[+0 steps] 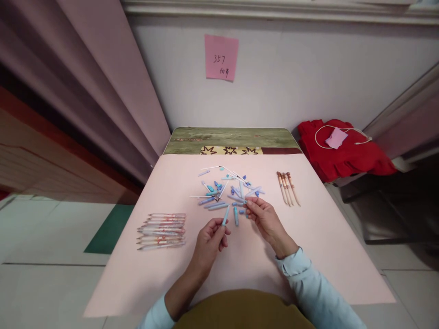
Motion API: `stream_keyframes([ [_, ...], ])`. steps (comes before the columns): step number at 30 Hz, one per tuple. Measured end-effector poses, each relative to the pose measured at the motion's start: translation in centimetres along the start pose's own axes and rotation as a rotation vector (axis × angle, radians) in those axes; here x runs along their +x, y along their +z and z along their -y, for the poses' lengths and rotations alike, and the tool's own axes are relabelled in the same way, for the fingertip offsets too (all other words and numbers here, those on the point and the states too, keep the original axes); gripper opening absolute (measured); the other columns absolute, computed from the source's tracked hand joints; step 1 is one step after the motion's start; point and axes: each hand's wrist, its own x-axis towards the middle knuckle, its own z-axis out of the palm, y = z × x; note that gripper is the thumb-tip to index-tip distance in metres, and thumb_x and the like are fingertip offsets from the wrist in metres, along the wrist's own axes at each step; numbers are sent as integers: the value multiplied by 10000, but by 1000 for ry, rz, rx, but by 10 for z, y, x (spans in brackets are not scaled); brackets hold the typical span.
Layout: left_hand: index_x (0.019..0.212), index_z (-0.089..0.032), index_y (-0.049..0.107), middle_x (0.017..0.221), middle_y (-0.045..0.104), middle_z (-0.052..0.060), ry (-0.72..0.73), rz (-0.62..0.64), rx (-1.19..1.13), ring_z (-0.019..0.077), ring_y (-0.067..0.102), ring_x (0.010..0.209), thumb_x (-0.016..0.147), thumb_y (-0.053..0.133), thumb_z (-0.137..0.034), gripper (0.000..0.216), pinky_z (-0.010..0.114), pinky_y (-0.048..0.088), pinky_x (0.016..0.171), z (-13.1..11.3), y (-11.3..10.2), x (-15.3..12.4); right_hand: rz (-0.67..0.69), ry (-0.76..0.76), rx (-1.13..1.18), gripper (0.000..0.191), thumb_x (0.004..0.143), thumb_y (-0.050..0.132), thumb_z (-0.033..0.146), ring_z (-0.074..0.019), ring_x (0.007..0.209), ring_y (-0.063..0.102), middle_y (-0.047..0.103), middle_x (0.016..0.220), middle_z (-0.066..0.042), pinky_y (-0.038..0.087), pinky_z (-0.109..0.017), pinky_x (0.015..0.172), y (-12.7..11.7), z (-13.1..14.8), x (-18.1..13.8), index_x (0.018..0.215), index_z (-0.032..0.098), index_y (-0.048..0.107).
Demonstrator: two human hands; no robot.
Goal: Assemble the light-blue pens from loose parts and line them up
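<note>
Between the thumb and fingers of my left hand (pixel 213 235) stands a light-blue tapered pen barrel (pixel 226 215), tip pointing up and away. My right hand (pixel 264 218) pinches the near end of a pale lavender-blue pen part (pixel 236 199) above the pile. Beyond both hands lies a loose heap of blue and lavender pen parts, with white refills (pixel 202 197) and small caps (pixel 219 186) among them. A turquoise pen barrel (pixel 236 216) lies on the pink sheet (pixel 247 260) between my hands. A few small blue pieces are partly hidden by my right fingers.
A row of patterned white pens (pixel 161 231) lies at left. Several cream pens with brown tops (pixel 288 188) lie side by side at right. A red cloth (pixel 343 151) with a white cable (pixel 320 137) sits beyond the table's right edge. A pink note (pixel 221 57) hangs on the wall.
</note>
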Motion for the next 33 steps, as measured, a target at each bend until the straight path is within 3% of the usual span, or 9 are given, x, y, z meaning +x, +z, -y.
stream_keyframes([
  [8, 1006, -178, 654, 802, 640, 40, 25, 83, 54, 88, 487, 517, 827, 644, -425, 305, 210, 329, 451, -9, 6, -13, 66, 191, 256, 298, 705, 843, 249, -41, 596, 617, 725, 840, -12, 525, -118, 566, 5, 3, -7, 970, 168, 733],
  [27, 1074, -175, 660, 845, 633, 48, 8, 135, -1, 95, 496, 551, 822, 662, -381, 325, 212, 315, 451, -9, 12, -14, 77, 6, 65, 389, 695, 836, 342, -65, 588, 549, 640, 724, 30, 447, -176, 543, 10, 0, -14, 1036, 203, 711],
  [33, 1035, -148, 701, 841, 668, 80, -121, 171, -259, 109, 509, 568, 782, 652, -312, 305, 237, 344, 485, -18, 15, -14, 38, -44, 29, 382, 695, 826, 352, -76, 586, 529, 631, 722, 29, 432, -205, 554, 10, 2, -12, 1023, 196, 709],
])
